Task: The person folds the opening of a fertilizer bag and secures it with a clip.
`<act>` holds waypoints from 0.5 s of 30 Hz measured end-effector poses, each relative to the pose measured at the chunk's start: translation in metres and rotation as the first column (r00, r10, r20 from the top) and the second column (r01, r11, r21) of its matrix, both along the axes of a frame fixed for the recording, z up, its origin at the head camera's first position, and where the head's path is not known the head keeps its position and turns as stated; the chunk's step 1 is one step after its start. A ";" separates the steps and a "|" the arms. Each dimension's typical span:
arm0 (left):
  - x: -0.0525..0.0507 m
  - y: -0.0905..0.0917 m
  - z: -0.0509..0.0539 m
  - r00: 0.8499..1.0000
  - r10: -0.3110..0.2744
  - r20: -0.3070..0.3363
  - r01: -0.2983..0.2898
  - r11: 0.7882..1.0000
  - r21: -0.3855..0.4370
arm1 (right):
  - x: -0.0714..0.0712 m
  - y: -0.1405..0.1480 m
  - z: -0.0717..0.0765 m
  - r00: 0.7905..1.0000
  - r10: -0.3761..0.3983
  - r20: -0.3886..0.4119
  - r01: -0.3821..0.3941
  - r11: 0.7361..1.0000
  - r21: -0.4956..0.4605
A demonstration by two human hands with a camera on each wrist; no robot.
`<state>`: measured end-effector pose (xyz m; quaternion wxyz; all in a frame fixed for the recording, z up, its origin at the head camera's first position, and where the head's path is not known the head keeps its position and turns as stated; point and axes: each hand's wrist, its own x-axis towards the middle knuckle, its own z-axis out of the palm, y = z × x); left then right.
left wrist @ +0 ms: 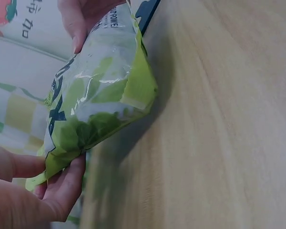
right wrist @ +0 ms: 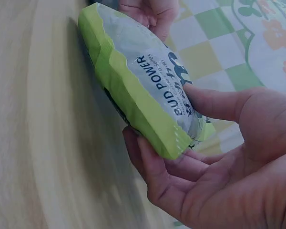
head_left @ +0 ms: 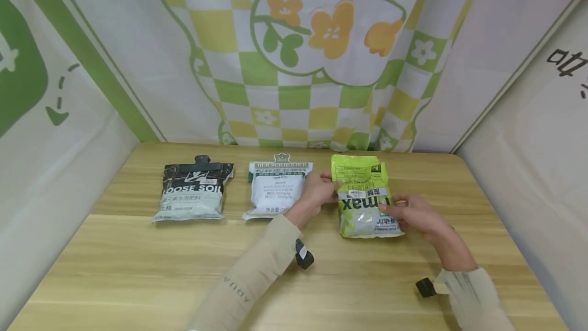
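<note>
A plump yellow-green bag printed "BUD POWER" [head_left: 363,218] is at the right part of the table, held between both hands. On its left edge, my left hand [head_left: 317,189] pinches the film between thumb and fingers, as the left wrist view shows with the bag [left wrist: 97,90] above the hand [left wrist: 57,195]. The right hand [head_left: 420,213] grips the opposite edge; in the right wrist view its thumb lies on the printed face and its fingers [right wrist: 157,174] curl beneath. A shadow falls on the wood below the bag. Whether its underside touches the table cannot be told.
A white bag with a clear clip [head_left: 275,193] lies left of my left hand. Farther left is a black and pale "LOOSE SOIL" bag [head_left: 193,193] with a black clip. The wooden table [head_left: 138,269] ends at a checked, flowered curtain [head_left: 294,91] behind.
</note>
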<state>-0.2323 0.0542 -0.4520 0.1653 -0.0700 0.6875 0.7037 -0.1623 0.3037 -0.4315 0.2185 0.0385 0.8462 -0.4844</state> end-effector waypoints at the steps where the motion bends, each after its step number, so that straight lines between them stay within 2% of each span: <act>1: 0.002 -0.003 0.003 1.000 0.005 -0.015 -0.005 1.000 -0.005 | 0.000 -0.001 0.002 1.000 0.004 0.003 -0.004 1.000 -0.002; 7: 0.015 -0.026 0.023 0.990 -0.017 -0.143 0.004 0.996 -0.091 | 0.004 -0.013 0.011 0.998 0.061 -0.022 -0.063 0.995 -0.074; 12: 0.027 -0.048 0.041 0.968 -0.057 -0.244 0.017 0.987 -0.161 | 0.011 -0.030 0.016 0.992 0.098 -0.076 -0.108 0.983 -0.147; 15: 0.036 -0.062 0.048 0.951 -0.081 -0.298 0.008 0.971 -0.237 | 0.016 -0.041 0.017 0.990 0.103 -0.093 -0.118 0.976 -0.183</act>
